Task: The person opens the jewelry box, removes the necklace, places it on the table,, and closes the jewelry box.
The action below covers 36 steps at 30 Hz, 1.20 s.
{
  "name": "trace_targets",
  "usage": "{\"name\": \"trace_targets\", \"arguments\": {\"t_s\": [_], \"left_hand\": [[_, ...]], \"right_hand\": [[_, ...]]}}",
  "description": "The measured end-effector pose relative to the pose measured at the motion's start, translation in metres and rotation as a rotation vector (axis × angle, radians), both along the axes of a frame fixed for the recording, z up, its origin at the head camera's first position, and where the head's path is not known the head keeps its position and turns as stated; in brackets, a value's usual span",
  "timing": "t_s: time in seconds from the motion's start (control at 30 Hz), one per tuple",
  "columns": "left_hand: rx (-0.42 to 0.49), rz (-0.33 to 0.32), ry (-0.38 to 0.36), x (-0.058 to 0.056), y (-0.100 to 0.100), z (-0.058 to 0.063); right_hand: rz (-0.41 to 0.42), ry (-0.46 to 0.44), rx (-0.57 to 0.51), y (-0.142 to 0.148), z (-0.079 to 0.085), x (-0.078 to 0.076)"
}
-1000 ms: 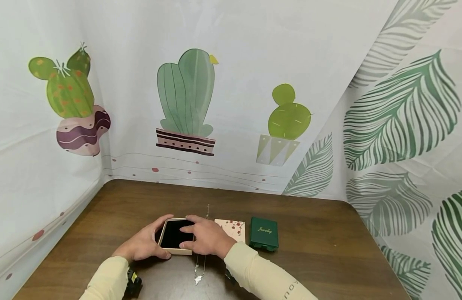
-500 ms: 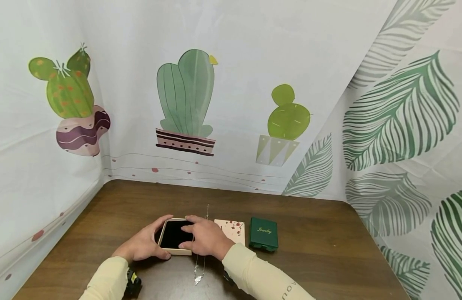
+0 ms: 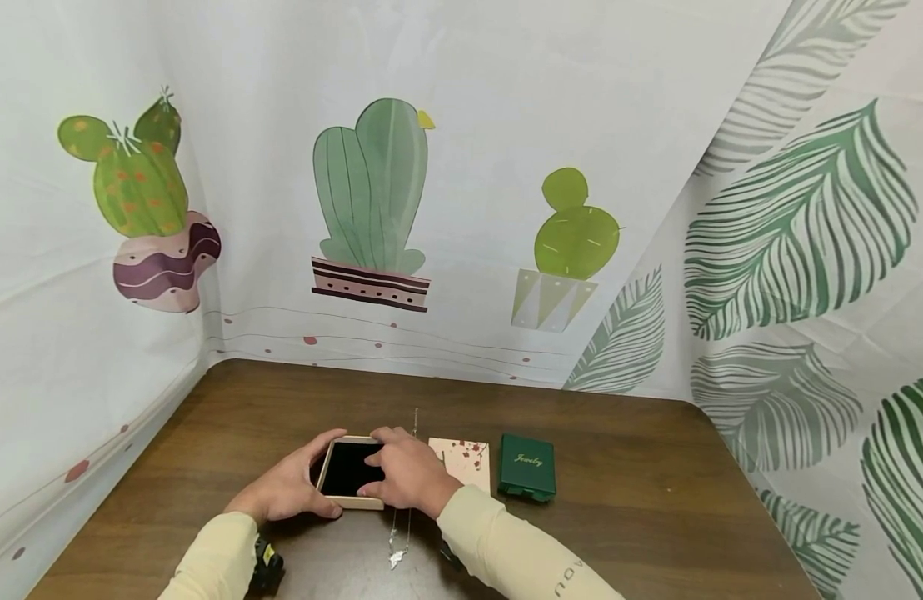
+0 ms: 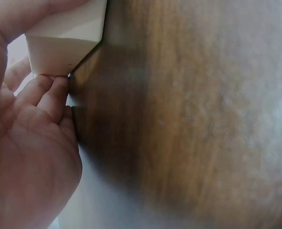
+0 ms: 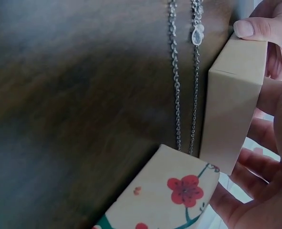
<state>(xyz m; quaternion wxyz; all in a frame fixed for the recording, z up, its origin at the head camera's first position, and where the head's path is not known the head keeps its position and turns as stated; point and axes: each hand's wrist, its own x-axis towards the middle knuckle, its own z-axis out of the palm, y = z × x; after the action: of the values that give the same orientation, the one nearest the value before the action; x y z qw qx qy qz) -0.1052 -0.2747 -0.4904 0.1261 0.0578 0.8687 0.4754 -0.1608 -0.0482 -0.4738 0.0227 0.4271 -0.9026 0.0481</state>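
Observation:
A small cream box (image 3: 360, 503) lies on the table with its black lining (image 3: 349, 469) facing up. My left hand (image 3: 285, 486) grips its left side, thumb at the near corner and fingers at the far one. From the right, my right hand (image 3: 415, 473) reaches over the rim, with thumb and index finger touching the lining and other fingertips at the far edge. Beneath the right hand runs a silver necklace (image 3: 396, 557), its chain and clear drop stone (image 5: 197, 36) beside the box wall in the right wrist view. The right hand hides the chain's middle.
A cream lid with red blossoms (image 3: 465, 462) lies right of the box, partly behind my right hand. Farther right is a dark green jewelry box (image 3: 526, 468) with gold lettering. The brown table (image 3: 641, 500) extends beyond it; printed curtains (image 3: 476, 208) border the table.
The right hand and forearm have shifted slightly left, its fingers still over the lining. The left hand, box, necklace, lid and green box have stayed in place.

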Motion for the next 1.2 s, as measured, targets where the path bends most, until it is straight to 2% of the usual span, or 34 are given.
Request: {"name": "trace_targets", "arguments": {"t_s": [0.3, 0.73, 1.0, 1.2], "left_hand": [[0.010, 0.005, -0.005, -0.0011, 0.0012, 0.0006], [0.045, 0.004, -0.011, -0.0021, -0.0007, -0.0010], [0.014, 0.002, 0.004, -0.0011, 0.0003, 0.0017], [0.006, 0.002, 0.011, -0.0005, 0.0008, 0.0006]], "right_hand": [[-0.029, 0.007, 0.041, -0.0021, 0.0012, 0.0017], [-0.050, 0.031, 0.037, -0.0039, 0.0012, 0.0031], [-0.043, 0.062, 0.073, -0.0038, 0.0003, 0.0058], [-0.023, 0.071, 0.056, -0.0006, -0.0006, 0.0069]]}}
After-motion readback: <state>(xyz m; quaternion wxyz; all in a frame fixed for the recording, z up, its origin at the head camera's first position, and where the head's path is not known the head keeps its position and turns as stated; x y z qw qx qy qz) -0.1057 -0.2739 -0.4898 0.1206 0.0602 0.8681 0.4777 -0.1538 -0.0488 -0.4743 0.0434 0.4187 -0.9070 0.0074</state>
